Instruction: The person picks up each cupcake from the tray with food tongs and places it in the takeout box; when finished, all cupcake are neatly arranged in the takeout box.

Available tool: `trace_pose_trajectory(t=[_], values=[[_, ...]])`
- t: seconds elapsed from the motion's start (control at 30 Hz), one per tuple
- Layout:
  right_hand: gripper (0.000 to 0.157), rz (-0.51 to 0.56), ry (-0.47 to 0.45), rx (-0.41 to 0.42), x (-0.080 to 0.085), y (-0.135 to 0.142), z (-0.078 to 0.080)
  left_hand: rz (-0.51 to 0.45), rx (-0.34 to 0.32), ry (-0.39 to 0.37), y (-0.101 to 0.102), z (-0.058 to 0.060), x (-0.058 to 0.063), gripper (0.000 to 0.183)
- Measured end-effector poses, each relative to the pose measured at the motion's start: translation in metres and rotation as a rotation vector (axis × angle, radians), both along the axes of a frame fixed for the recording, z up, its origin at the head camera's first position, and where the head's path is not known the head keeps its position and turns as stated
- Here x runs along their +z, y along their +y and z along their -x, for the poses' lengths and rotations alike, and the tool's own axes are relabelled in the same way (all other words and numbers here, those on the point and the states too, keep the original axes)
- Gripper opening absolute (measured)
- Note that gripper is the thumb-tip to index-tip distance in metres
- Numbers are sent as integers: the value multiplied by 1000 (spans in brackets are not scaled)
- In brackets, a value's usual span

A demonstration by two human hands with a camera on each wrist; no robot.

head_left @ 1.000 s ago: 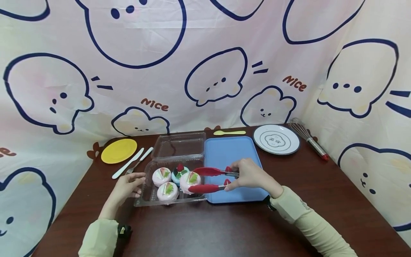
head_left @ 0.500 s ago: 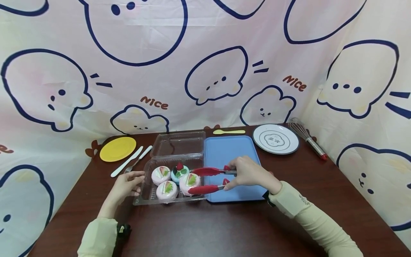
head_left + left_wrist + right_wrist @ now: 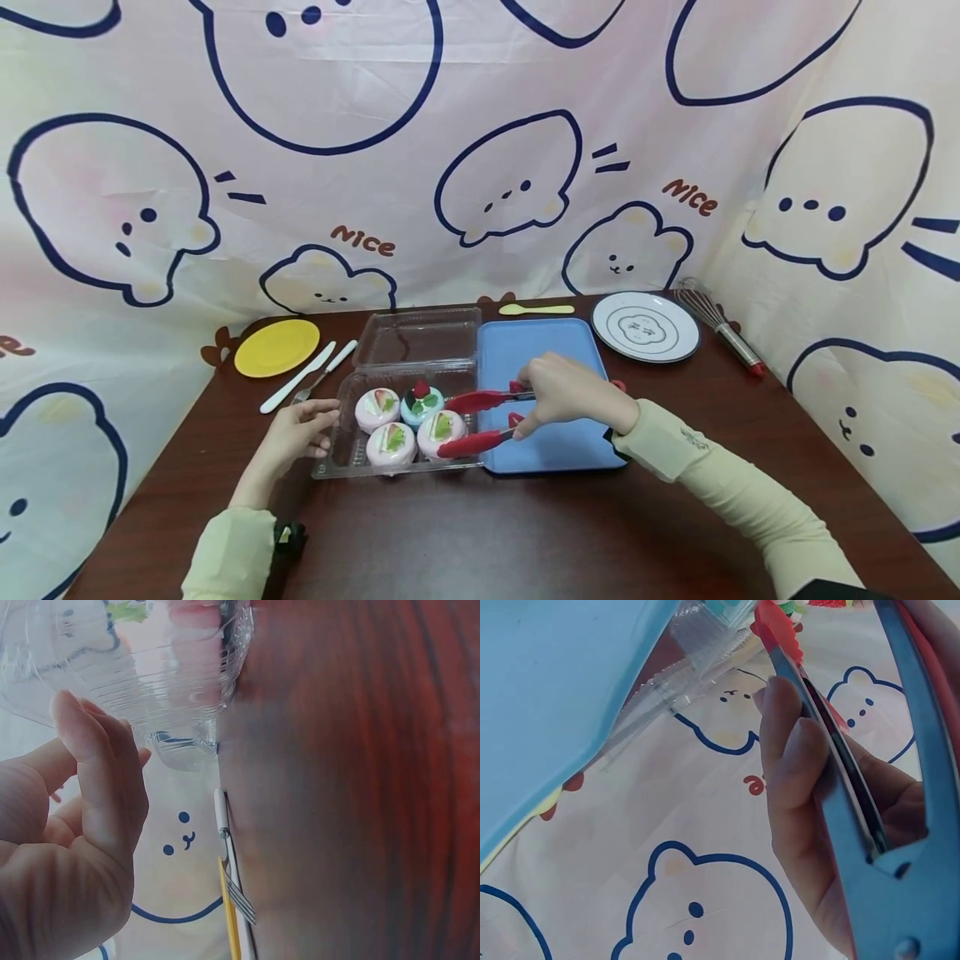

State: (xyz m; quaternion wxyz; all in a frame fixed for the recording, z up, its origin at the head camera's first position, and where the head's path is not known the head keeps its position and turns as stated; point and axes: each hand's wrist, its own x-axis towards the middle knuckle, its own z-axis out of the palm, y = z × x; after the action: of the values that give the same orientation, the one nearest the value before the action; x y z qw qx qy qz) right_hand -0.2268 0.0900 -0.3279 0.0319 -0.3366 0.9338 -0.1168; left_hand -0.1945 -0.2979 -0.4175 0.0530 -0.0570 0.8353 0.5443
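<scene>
My right hand (image 3: 566, 392) holds red-tipped metal tongs (image 3: 487, 441), their two ends spread on either side of a pink toy cake (image 3: 439, 431) with a green and fruit topping. The near tong end overlaps its right edge. That cake sits in a clear plastic box (image 3: 347, 446) beside another pink cake (image 3: 390, 447), a third pink cake (image 3: 377, 409) and a blue cake (image 3: 422, 405) with a red berry. At the box's left wall, my left hand (image 3: 296, 433) rests with loosely bent fingers against the rim; exact contact is hard to tell in the left wrist view.
A blue tray (image 3: 525, 346) adjoins the box on the right. Behind lie a yellow spoon (image 3: 536, 309) and a white plate (image 3: 680, 329); a whisk (image 3: 723, 329) is far right. Left stand a yellow plate (image 3: 276, 348), white knife (image 3: 297, 379) and fork (image 3: 330, 368).
The front right pink cake has sunk lower in the box, level with its neighbours. My right hand has shifted slightly left and up with the tongs. The left hand stays put.
</scene>
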Motion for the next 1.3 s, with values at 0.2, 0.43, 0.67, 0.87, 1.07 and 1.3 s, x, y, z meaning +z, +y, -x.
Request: trace_pose_trajectory(t=[0.2,0.43,0.67,0.87,1.07,1.3], values=[[50,-30,-8,13,4,-9,2,8,4,-2,-1,0,0,43],[51,-75,-26,9,10,-15,4,8,3,-8,1,0,0,41],[50,-130,-55,-5,18,-26,5,13,8,-10,1,1,0,41],[46,-168,-54,18,22,-33,7,17,9,-17,-1,2,-1,42],[42,-197,-60,19,25,-38,7,19,4,-13,-1,2,-1,42],[43,-204,-89,5,29,-40,6,-7,-1,-8,-3,2,-3,43]])
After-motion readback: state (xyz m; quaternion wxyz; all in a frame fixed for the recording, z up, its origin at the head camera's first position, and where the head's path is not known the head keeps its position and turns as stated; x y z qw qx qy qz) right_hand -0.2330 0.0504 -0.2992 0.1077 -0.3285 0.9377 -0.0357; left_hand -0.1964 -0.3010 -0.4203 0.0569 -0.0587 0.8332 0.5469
